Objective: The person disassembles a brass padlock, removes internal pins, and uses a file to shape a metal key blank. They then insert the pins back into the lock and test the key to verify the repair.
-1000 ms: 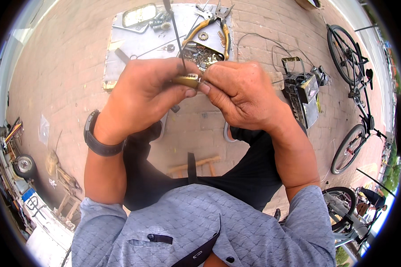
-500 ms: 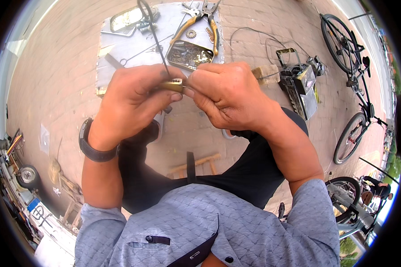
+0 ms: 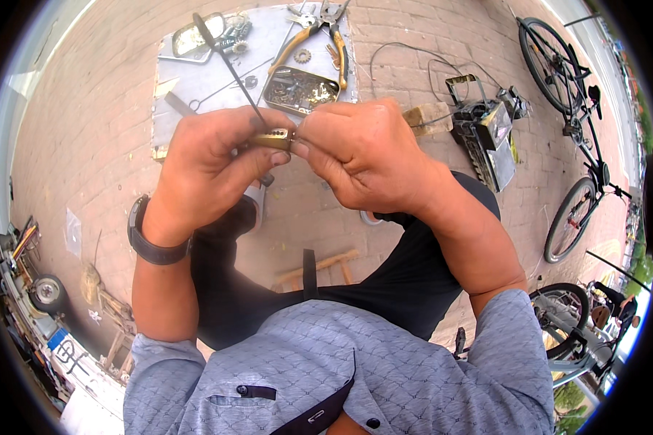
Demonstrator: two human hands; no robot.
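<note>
My left hand [image 3: 210,163] is closed around a small brass lock cylinder [image 3: 274,138] with a row of little holes along its upper face. A long, thin dark metal tool [image 3: 228,64] also runs through the left hand, its upper end sticking out over the board and its lower tip showing below the fingers. My right hand [image 3: 366,152] pinches thumb against forefinger right at the cylinder's end. Whatever the right fingertips grip is too small and covered to make out. Beyond the hands, an open tin [image 3: 301,90] holds many small brass and metal parts.
On the pale board [image 3: 168,138] lie yellow-handled pliers [image 3: 295,48], a toothed metal wheel [image 3: 302,56] and a second tin [image 3: 189,42]. To the right, a key-cutting machine [image 3: 490,130] stands by a wooden block [image 3: 428,118]. A bicycle [image 3: 569,138] is farther right.
The dark tool has swung leftward at its upper end, and its lower tip shows more. Both hands have shifted slightly left, still together at the brass lock cylinder.
</note>
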